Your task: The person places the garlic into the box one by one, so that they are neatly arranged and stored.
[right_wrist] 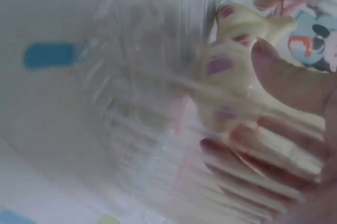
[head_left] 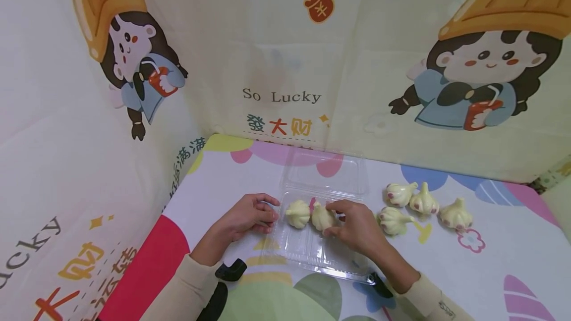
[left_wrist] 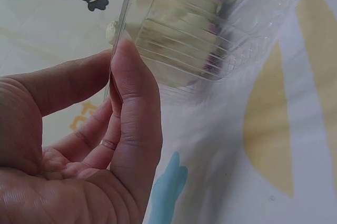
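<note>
A clear plastic box (head_left: 303, 249) lies on the table with its lid folded back toward the wall. Two garlic bulbs sit side by side in it. My left hand (head_left: 247, 217) pinches the box's left rim between thumb and index finger, as the left wrist view shows at close range. The left garlic bulb (head_left: 298, 213) is just beyond those fingertips. Around the right garlic bulb (head_left: 322, 217), my right hand (head_left: 359, 224) has its thumb and fingers curled. In the right wrist view the ribbed clear wall partly covers the right fingers (right_wrist: 231, 166).
Right of the box, several more garlic bulbs (head_left: 424, 199) lie on the table, one (head_left: 456, 214) a little apart. The open lid (head_left: 303, 172) reaches toward the back edge. A printed cloth wall (head_left: 276, 63) rises behind the table (head_left: 464, 271).
</note>
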A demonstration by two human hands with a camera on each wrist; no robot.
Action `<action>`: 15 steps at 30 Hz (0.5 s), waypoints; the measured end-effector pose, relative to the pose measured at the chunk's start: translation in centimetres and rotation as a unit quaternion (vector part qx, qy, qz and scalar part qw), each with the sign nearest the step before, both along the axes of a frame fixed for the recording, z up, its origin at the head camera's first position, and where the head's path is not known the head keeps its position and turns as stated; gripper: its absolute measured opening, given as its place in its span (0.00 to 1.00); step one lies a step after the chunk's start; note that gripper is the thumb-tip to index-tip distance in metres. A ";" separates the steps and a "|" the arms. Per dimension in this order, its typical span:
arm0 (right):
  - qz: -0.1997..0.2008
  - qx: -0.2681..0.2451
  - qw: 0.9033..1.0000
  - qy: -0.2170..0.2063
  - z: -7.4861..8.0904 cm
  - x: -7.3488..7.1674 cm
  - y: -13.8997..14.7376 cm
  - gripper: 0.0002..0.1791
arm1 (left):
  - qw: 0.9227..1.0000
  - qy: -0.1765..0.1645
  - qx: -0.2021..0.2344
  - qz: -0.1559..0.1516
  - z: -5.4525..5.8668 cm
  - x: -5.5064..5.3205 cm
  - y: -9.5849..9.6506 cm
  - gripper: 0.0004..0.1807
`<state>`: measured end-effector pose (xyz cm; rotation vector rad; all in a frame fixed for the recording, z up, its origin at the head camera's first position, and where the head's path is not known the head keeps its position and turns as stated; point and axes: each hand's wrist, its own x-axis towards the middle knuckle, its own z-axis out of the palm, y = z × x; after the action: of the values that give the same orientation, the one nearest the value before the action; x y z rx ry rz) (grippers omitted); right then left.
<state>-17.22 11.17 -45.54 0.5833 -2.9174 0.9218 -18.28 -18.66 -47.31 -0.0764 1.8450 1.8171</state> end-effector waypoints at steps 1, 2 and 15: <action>0.000 0.001 1.000 0.001 0.0 0.0 0.1 0.29 | 1.000 0.000 -0.001 0.001 0.0 0.0 0.0 0.22; -0.001 0.002 1.000 0.002 0.1 0.0 0.1 0.29 | 1.000 0.000 -0.003 0.001 0.0 0.0 0.0 0.21; -0.016 -0.050 0.998 -0.016 1.4 0.6 1.7 0.26 | 1.000 -0.001 -0.009 0.003 0.0 0.1 0.0 0.21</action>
<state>-16.64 12.84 -44.10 0.5194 -2.8785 1.0763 -18.23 -18.66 -47.27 -0.0910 1.8611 1.8042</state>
